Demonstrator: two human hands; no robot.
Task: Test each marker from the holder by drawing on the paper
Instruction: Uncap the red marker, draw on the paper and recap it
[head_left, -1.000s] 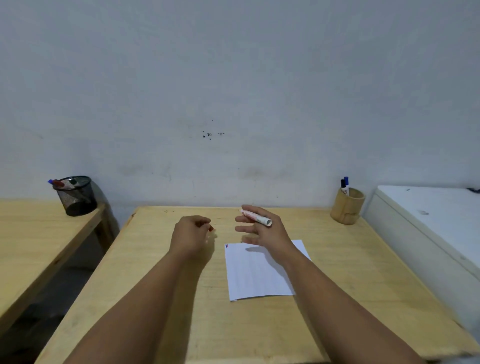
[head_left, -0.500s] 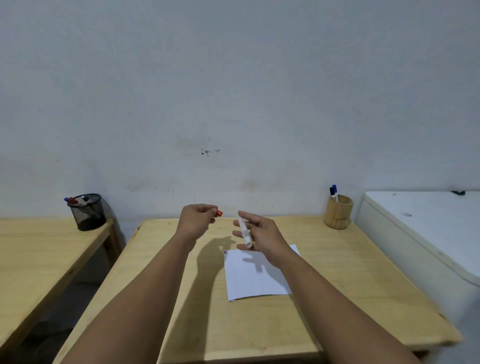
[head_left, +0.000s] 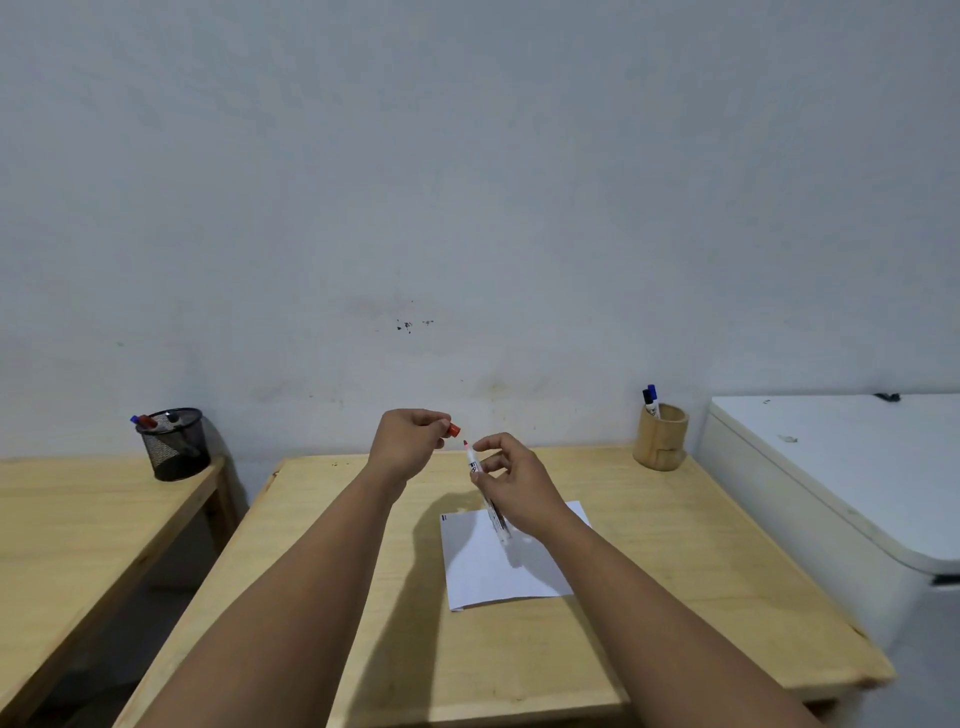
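Observation:
My right hand (head_left: 511, 483) grips a white marker (head_left: 485, 488) with its red tip up and uncapped, held above the table. My left hand (head_left: 410, 446) pinches the marker's red cap (head_left: 454, 429), a short gap left of the tip. Below the hands a white sheet of paper (head_left: 501, 569) lies flat on the wooden table (head_left: 675, 571), with a small mark at its top left corner. A bamboo holder (head_left: 661, 437) stands at the table's back right with a black and a blue marker (head_left: 650, 400) in it.
A black mesh cup (head_left: 174, 445) with several markers stands on a second wooden table (head_left: 78, 530) to the left, across a gap. A white chest-like unit (head_left: 841, 483) borders the table on the right. A plain wall runs behind.
Both hands have risen above the table. My right hand turned the marker from lying across its fingers to tip up, and my left hand brought the cap close to the tip.

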